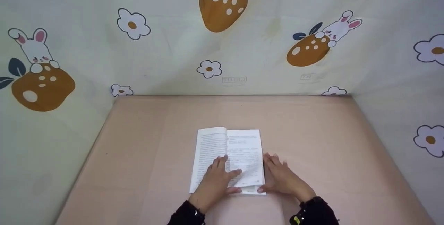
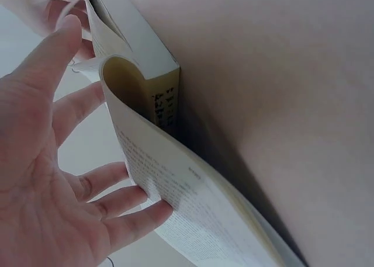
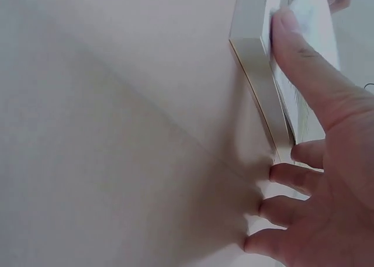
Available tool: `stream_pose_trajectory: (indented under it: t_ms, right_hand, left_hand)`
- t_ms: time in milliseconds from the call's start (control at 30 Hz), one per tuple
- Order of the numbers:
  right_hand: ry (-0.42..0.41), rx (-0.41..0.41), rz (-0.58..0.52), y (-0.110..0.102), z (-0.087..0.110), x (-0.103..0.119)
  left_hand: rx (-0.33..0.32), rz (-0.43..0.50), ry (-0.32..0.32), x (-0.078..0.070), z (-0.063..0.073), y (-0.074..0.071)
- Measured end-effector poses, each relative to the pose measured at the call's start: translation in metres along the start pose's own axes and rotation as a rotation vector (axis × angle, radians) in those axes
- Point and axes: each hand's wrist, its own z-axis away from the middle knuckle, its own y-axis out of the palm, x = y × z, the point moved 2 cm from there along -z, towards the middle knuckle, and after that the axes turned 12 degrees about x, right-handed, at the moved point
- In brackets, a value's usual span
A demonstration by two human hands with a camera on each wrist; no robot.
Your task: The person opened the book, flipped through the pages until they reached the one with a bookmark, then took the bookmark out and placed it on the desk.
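Observation:
An open paperback book (image 1: 244,155) lies on the table, its printed left pages bowed up beside the spine. My left hand (image 1: 214,180) rests over the left page and the middle fold, fingertips touching the paper and thumb spread toward the right page. In the left wrist view the left fingers (image 2: 140,223) lie against the curved page (image 2: 169,179), and dark lettering marks the spine (image 2: 165,100). My right hand (image 1: 286,180) is at the book's right side. Its thumb (image 3: 304,56) presses near the lower right corner, while the other fingers lie along the side edge.
A pinkish-tan cover spreads over the table (image 1: 138,141) around the book. Behind and at both sides hang pale curtains (image 1: 166,55) printed with rabbits, strawberry-like fruit and flowers. Dark sleeves (image 1: 316,211) with wrist straps cover both forearms.

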Motion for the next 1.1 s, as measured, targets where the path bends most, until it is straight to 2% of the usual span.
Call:
stream_pose_trajectory:
  t_ms: [300, 567, 800, 1100]
  right_hand:
    - [-0.017, 0.013, 0.022, -0.0015, 0.0001, -0.0005]
    - [-0.016, 0.003, 0.000, -0.0010, 0.0010, -0.0019]
    - [0.016, 0.016, 0.008, -0.0003, -0.0002, -0.0028]
    - [-0.039, 0.017, -0.006, -0.0006, 0.0026, -0.0007]
  left_hand:
    - [0.017, 0.064, -0.002, 0.0019, -0.0016, -0.0021]
    - [0.044, 0.118, -0.064, 0.0006, -0.0058, -0.0021]
    - [0.016, 0.115, -0.064, 0.0004, -0.0060, 0.0019]
    - [-0.045, 0.067, -0.076, -0.0027, -0.0041, 0.0020]
